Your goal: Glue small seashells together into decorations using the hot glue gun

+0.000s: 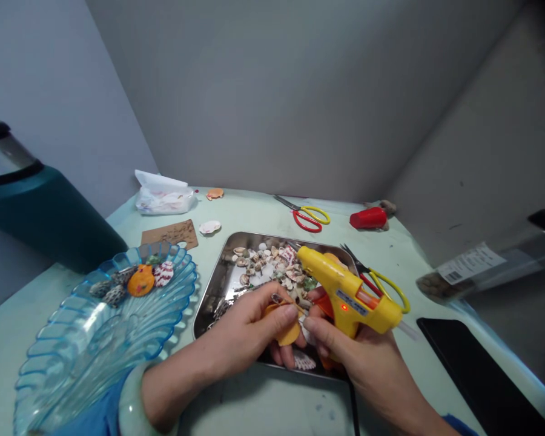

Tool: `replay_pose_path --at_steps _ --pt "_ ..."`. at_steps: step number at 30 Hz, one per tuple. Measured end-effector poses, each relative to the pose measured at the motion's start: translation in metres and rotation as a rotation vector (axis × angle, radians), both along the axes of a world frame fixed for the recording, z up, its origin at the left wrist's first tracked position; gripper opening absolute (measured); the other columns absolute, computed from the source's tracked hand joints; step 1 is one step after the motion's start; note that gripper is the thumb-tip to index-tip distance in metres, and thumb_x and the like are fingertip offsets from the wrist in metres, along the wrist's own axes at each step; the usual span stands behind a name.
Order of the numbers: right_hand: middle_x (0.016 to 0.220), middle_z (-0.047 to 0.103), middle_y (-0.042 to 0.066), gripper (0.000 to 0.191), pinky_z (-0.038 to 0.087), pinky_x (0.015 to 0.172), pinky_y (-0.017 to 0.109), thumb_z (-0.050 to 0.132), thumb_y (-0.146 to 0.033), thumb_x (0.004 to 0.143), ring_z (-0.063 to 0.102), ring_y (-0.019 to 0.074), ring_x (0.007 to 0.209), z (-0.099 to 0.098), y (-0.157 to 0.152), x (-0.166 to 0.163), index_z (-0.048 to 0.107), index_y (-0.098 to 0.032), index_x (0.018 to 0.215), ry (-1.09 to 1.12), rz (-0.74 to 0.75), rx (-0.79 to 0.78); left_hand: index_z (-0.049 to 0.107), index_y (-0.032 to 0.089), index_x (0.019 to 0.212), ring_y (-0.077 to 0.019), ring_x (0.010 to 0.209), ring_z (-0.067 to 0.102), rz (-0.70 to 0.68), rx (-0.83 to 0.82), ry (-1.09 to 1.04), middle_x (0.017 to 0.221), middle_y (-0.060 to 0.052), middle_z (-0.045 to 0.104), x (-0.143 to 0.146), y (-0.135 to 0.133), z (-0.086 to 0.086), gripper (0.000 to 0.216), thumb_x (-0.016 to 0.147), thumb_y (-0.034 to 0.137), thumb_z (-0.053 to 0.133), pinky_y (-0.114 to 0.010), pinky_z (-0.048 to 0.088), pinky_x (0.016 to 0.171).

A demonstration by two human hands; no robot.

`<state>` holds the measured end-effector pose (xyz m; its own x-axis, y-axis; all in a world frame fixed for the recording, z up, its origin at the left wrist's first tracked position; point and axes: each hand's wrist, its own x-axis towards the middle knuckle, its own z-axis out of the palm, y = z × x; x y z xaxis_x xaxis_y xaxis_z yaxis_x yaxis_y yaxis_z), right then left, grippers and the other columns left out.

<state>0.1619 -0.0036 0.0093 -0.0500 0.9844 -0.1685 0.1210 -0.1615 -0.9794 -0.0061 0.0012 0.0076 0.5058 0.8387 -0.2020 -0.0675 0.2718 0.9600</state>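
one teal bottle, far left; one white tissue pack, back left; one red cup-like object, back right; one flat black object, right; one labelled clear bag, far right.

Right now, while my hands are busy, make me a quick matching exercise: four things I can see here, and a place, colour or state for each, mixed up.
Column one:
1. glue gun
2. orange shell
3. metal tray
4. bottle

Column two:
A. held by the left hand
B. teal, at the left edge of the picture
C. in the right hand, with a red light glowing
D. beneath the hands, holding many small shells

Right pairs: 1-C, 2-A, 3-D, 4-B.
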Motion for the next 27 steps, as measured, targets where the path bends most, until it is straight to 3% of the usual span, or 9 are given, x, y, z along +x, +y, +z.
replay_pose_path --at_steps 8,21,27 --pt "0.045 0.054 -0.003 0.02 0.039 0.04 0.025 0.075 -0.033 0.063 0.049 0.0124 0.042 -0.003 0.001 0.0 0.062 -0.019 0.058 -0.028 -0.034 -0.054 0.045 0.018 0.082 -0.0087 0.051 0.058 0.025 -0.038 -0.031 0.069 0.001 0.06 0.002 0.0 -0.001 0.033 0.081 0.048 0.058 -0.022 0.046 0.052" --pt "0.067 0.069 0.002 0.032 0.052 0.052 0.029 0.077 -0.038 0.062 0.062 0.0188 0.056 -0.012 0.003 0.004 0.067 -0.019 0.085 -0.027 -0.07 -0.008 0.043 0.019 0.081 -0.0118 0.049 0.06 0.099 -0.042 -0.027 0.063 0.001 0.061 0.005 0.002 -0.007 0.033 0.081 0.05 0.055 -0.023 0.044 0.05" --pt "0.067 0.067 0.003 0.027 0.053 0.058 0.031 0.073 -0.044 0.066 0.063 0.0207 0.062 -0.018 0.004 0.007 0.066 -0.02 0.076 -0.138 0.009 -0.044 0.042 0.019 0.083 -0.0121 0.049 0.06 0.096 -0.026 -0.074 0.064 0.001 0.061 0.005 0.002 -0.011 0.033 0.081 0.049 0.057 -0.024 0.045 0.05"
